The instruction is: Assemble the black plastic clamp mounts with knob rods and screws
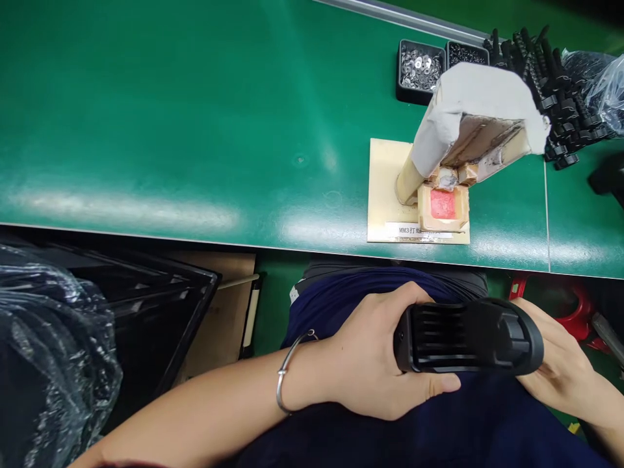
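Held over my lap, below the table's front edge, is a black plastic housing with ribbed slots at its left end and a rounded right end. My left hand grips the slotted end, thumb along the near side. Around the rounded end, my right hand has its fingers curled, partly hidden behind the part. On the table just beyond stands a fixture with a pale base plate, a grey-padded upright and a small block with a red recess.
A black bin of washers and another of small dark screws stand behind the fixture. Several black parts lie heaped at the right beside clear plastic wrap. Left below the table is a plastic-covered black crate.
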### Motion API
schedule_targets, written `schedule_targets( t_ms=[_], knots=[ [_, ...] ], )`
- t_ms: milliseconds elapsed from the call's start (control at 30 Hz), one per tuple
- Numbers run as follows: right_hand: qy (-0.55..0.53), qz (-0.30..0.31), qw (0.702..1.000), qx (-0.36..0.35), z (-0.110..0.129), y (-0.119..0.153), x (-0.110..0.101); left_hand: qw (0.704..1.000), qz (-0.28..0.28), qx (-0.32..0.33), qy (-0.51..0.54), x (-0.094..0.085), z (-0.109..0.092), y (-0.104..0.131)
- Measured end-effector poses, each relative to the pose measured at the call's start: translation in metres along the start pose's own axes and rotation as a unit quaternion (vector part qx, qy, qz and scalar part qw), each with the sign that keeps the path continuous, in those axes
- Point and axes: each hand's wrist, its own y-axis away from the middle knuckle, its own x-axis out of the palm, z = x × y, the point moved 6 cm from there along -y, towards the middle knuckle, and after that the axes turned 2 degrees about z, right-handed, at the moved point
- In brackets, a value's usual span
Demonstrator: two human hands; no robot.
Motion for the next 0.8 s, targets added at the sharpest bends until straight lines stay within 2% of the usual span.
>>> schedule_targets(
  t_ms=[100, 167, 233, 267, 300, 367, 433, 500, 567, 700, 800],
  knots=[
    [-0.128, 0.080, 0.988, 0.025, -0.011, -0.006, 0.003, 0.999, 0.026, 0.014, -0.021, 0.002, -0.001, 0.000],
    [-0.203, 0.157, 0.965, 0.060, -0.017, -0.009, 0.009, 0.999, 0.033, 0.017, -0.017, 0.003, -0.001, 0.001],
    [-0.226, 0.201, 0.949, 0.091, -0.021, -0.010, 0.013, 1.000, 0.023, 0.017, -0.003, 0.002, -0.001, 0.002],
    [-0.208, 0.188, 0.955, 0.090, -0.021, -0.011, 0.012, 1.000, 0.013, 0.018, 0.009, 0.001, 0.000, 0.003],
    [-0.170, 0.151, 0.971, 0.074, -0.020, -0.012, 0.008, 1.000, 0.000, 0.018, 0.023, 0.000, 0.000, 0.004],
    [-0.042, 0.044, 0.998, 0.008, -0.010, -0.010, -0.003, 0.998, -0.017, 0.010, 0.056, -0.002, 0.002, 0.005],
    [0.111, -0.026, 0.991, -0.064, 0.003, -0.001, -0.005, 0.996, -0.019, -0.002, 0.083, -0.002, 0.005, 0.005],
    [0.225, -0.043, 0.968, -0.101, 0.011, 0.006, -0.001, 0.995, -0.010, -0.016, 0.098, -0.002, 0.007, 0.003],
    [0.269, -0.045, 0.955, -0.114, 0.014, 0.008, 0.004, 0.995, -0.008, -0.035, 0.095, -0.002, 0.010, 0.002],
    [0.246, -0.053, 0.960, -0.125, 0.015, 0.005, 0.010, 0.993, -0.008, -0.079, 0.086, -0.002, 0.014, 0.003],
    [0.205, -0.032, 0.973, -0.102, 0.010, 0.001, 0.011, 0.995, -0.006, -0.074, 0.073, -0.002, 0.012, 0.004]
  ],
)
